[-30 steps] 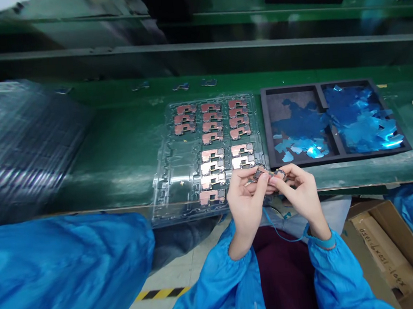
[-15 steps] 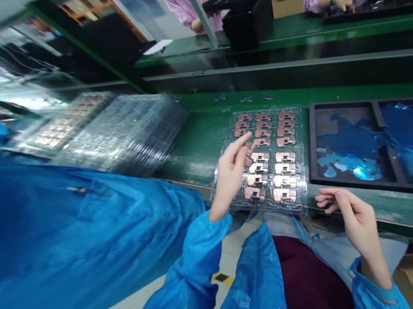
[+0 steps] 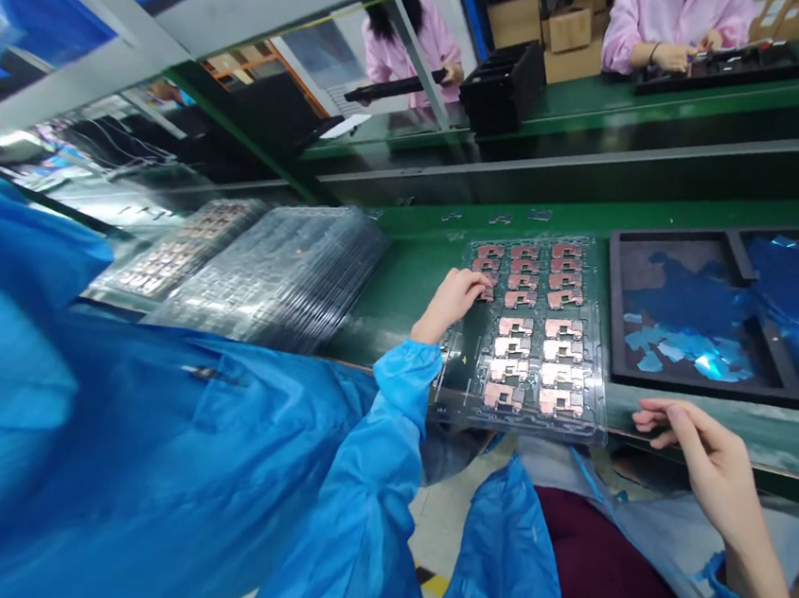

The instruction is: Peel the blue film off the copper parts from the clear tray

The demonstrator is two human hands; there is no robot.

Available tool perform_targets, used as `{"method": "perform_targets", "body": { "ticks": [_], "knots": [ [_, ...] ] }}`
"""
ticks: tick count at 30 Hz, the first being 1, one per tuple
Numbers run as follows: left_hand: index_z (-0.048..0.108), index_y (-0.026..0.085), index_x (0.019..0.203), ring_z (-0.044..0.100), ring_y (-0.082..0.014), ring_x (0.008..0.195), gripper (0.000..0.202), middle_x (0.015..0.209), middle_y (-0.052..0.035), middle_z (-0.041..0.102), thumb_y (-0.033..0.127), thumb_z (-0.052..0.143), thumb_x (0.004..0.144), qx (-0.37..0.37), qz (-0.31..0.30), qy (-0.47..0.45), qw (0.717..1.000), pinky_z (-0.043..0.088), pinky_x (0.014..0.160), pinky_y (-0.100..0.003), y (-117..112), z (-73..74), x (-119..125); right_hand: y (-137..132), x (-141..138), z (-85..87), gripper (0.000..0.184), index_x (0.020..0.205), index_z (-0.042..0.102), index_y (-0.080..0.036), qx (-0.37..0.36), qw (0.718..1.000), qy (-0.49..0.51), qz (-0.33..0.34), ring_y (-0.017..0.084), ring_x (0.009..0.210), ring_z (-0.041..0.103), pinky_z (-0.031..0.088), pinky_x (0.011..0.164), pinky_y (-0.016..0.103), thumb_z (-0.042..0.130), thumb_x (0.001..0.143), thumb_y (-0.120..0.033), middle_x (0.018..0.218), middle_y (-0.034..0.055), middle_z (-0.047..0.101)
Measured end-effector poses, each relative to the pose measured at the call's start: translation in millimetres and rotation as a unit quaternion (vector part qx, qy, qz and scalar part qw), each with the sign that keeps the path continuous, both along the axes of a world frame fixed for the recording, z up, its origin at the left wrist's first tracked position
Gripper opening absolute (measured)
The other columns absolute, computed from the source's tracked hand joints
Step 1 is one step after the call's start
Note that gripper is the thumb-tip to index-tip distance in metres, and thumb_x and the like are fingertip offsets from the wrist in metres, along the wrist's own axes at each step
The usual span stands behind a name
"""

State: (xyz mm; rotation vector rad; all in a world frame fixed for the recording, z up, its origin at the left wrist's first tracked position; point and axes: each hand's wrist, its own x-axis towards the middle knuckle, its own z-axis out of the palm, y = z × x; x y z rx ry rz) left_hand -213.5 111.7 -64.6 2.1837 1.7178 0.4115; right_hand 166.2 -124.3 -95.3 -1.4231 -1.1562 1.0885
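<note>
Twenty-odd thin copper-coloured metal plates lying in tidy rows, each seated in its own pocket of a clear vacuum-formed plastic tray, the tray resting at the near edge of a green-topped surface. Judging by their look, light, stiff pieces, probably easy to bend at their notched corners; the plastic likely flimsy and slippery, making the tray's flat rim the safest hold and a plate's outer edges the best place to pinch.

Left hand reaching over the tray's left side, fingers curved, tips resting at the top rows; any grip on a plate impossible to tell from this view. Right hand hanging half open just off the surface's near edge, fingers loosely curled, holding nothing. Blue smock sleeve covering the left forearm.

Just beyond the tray's right side, a black foam-lined tray with two compartments, scraps of shiny blue film lying inside. Farther left, a tall stack of clear plastic trays. Across the line, a co-worker in a pink smock working over a shallow black tray.
</note>
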Motion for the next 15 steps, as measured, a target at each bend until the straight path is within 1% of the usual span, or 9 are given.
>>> {"method": "perform_targets", "body": {
  "ticks": [3,5,7,9,11,12,13,15],
  "knots": [
    [0.08,0.02,0.104,0.066,-0.0277,0.114,0.02,0.113,-0.0106,0.077,0.016,0.06,0.099,0.031,0.02,0.017,0.999,0.045,0.11,-0.041,-7.2,-9.5,3.0,0.4,-1.6,-0.1,0.043,0.103,0.088,-0.023,-0.001,1.0,-0.004,0.005,0.026,0.085,0.083,0.068,0.065,0.029,0.065,0.103,-0.059,0.096,0.0112,0.086],
    [0.079,0.02,0.112,0.063,-0.0299,0.117,0.023,0.118,-0.0126,0.073,0.017,0.06,0.099,0.059,0.046,0.027,0.997,0.046,0.109,-0.042,-15.5,-11.0,2.3,0.2,-2.0,-0.8,0.043,0.104,0.088,-0.023,-0.004,1.0,-0.006,0.007,0.026,0.086,0.083,0.068,0.066,0.029,0.064,0.104,-0.059,0.097,0.0113,0.086],
    [0.078,0.02,0.117,0.061,-0.0308,0.119,0.027,0.12,-0.0133,0.07,0.018,0.055,0.103,0.091,0.078,0.032,0.992,0.046,0.11,-0.043,-22.5,-7.1,-0.3,-0.3,-1.6,-1.8,0.043,0.104,0.088,-0.023,-0.007,1.0,-0.007,0.005,0.026,0.086,0.083,0.068,0.066,0.029,0.064,0.104,-0.059,0.097,0.0113,0.086],
    [0.075,0.019,0.12,0.06,-0.031,0.121,0.033,0.123,-0.0141,0.069,0.018,0.046,0.107,0.12,0.108,0.034,0.986,0.045,0.111,-0.045,-23.8,1.2,-2.7,-0.8,-0.8,-2.6,0.042,0.104,0.088,-0.024,-0.01,1.0,-0.006,0.002,0.026,0.086,0.083,0.068,0.065,0.029,0.064,0.103,-0.059,0.097,0.0112,0.086],
    [0.074,0.019,0.122,0.06,-0.0308,0.122,0.036,0.126,-0.0148,0.07,0.018,0.04,0.109,0.138,0.122,0.035,0.982,0.044,0.112,-0.046,-15.6,10.4,-1.1,-1.0,-0.2,-2.8,0.042,0.103,0.088,-0.024,-0.012,1.0,-0.005,-0.003,0.026,0.085,0.083,0.069,0.065,0.029,0.065,0.103,-0.059,0.097,0.0111,0.086],
    [0.073,0.018,0.122,0.06,-0.0309,0.122,0.037,0.126,-0.0149,0.071,0.018,0.039,0.109,0.14,0.12,0.036,0.982,0.044,0.112,-0.046,-7.2,14.1,2.4,-0.9,0.1,-2.6,0.042,0.103,0.088,-0.024,-0.013,1.0,-0.003,-0.006,0.026,0.084,0.082,0.069,0.065,0.029,0.065,0.103,-0.059,0.096,0.011,0.086],
    [0.074,0.018,0.122,0.061,-0.031,0.121,0.037,0.126,-0.0149,0.072,0.019,0.039,0.109,0.138,0.11,0.037,0.984,0.044,0.112,-0.046,4.2,16.6,8.1,-0.8,0.2,-2.4,0.042,0.103,0.088,-0.023,-0.013,1.0,-0.003,-0.01,0.025,0.082,0.082,0.069,0.065,0.029,0.065,0.103,-0.059,0.095,0.0108,0.086],
    [0.075,0.017,0.122,0.062,-0.0315,0.122,0.034,0.127,-0.0144,0.075,0.02,0.044,0.108,0.122,0.073,0.038,0.989,0.044,0.114,-0.047,34.8,17.0,25.9,-0.2,0.9,-2.0,0.042,0.102,0.088,-0.023,-0.008,1.0,-0.003,-0.017,0.025,0.08,0.082,0.069,0.065,0.028,0.066,0.102,-0.058,0.094,0.0106,0.086]
  ]
}}
